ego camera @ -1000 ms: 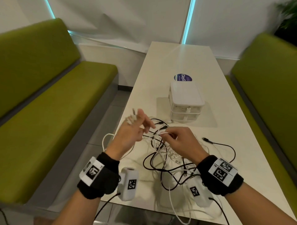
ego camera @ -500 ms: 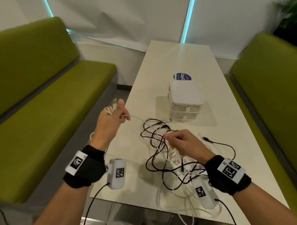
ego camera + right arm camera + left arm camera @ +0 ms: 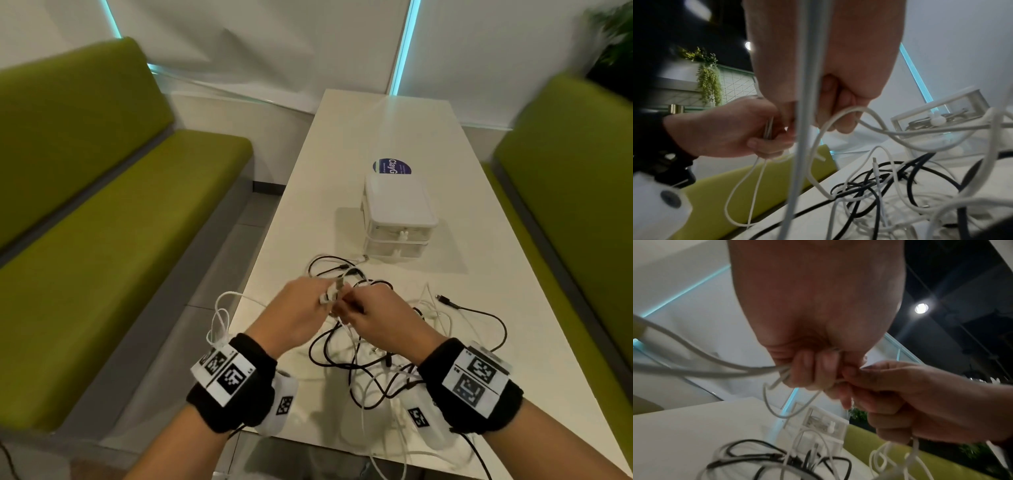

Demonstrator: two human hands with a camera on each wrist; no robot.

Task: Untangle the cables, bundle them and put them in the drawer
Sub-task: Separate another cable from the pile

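A tangle of black and white cables [image 3: 376, 359] lies on the near part of the white table [image 3: 376, 120]. My left hand [image 3: 325, 296] hovers just above it and grips gathered loops of a white cable [image 3: 219, 318], whose slack hangs off the table's left edge. Curled fingers [image 3: 813, 373] close round the strands. My right hand [image 3: 349, 308] meets the left and pinches the same white cable [image 3: 838, 116] at its fingertips. Behind the tangle stands a small white two-drawer unit [image 3: 397, 219], both drawers pushed in.
Green benches [image 3: 120, 222] run along both sides of the table. A black cable end [image 3: 445, 299] trails to the right of the tangle. A round blue sticker [image 3: 390, 167] lies on the table behind the drawer unit. Bare tabletop stretches beyond it.
Half a second ago my left hand was drawn out to the left with the white cable. It has now swung back to meet the right hand over the tangle.
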